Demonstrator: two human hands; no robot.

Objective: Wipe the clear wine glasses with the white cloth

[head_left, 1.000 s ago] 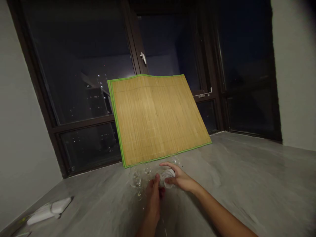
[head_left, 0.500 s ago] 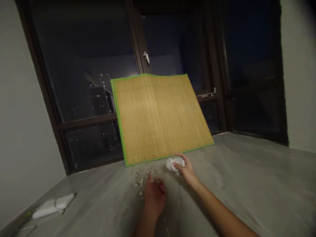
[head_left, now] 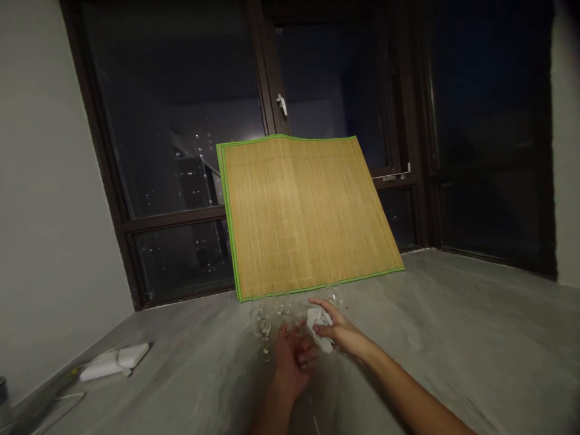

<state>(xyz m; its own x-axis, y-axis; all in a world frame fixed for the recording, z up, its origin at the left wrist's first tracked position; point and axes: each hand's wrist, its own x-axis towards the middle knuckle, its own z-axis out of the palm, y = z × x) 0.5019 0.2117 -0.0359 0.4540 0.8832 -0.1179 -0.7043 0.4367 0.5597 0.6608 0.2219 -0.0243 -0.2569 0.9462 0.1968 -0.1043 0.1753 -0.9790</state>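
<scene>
My right hand (head_left: 342, 335) grips a crumpled white cloth (head_left: 319, 328) between thumb and fingers. Close beside it, my left hand (head_left: 293, 359) is curled around what looks like a clear stemmed glass (head_left: 295, 315), its bowl showing faintly above the fingers; the stem is hidden in the hand. Left of that hand stands another wine glass (head_left: 261, 323), see-through against the grey surface. A further glass (head_left: 334, 295) is just beyond my right hand, close to the lower edge of the bamboo mat (head_left: 308, 211).
The green-edged bamboo mat leans against a dark-framed window (head_left: 181, 121). On the grey stone-like ledge (head_left: 430, 344), a white object with a cord wrapped around it (head_left: 115, 360) lies at the left. A dark-topped container (head_left: 3, 399) is cut off at the left edge.
My right hand has brought the cloth down and closer to the left hand. The glass behind the right hand shows more clearly. The whole view has shifted slightly, moving the scene rightward.
</scene>
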